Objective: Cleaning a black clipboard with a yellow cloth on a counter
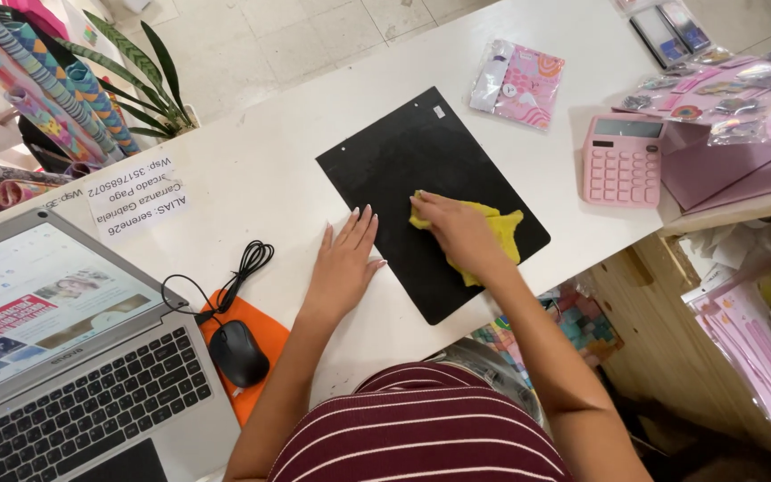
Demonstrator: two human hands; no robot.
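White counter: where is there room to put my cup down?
Bare counter lies between the paper note and the black mat, and between the mat and pink calculator. Crowded: the trinkets far right, laptop and mouse left.

A white laminate counter [332,116] carries everything. At its middle lies a flat black rectangular board [403,161], with a pink patterned packet in clear plastic [519,83] beyond it and a pink calculator [622,161] to the right. Near left sit a silver laptop [64,357], an orange mouse pad [265,344] under a black corded mouse [238,353], and a white paper note [136,192] farther back
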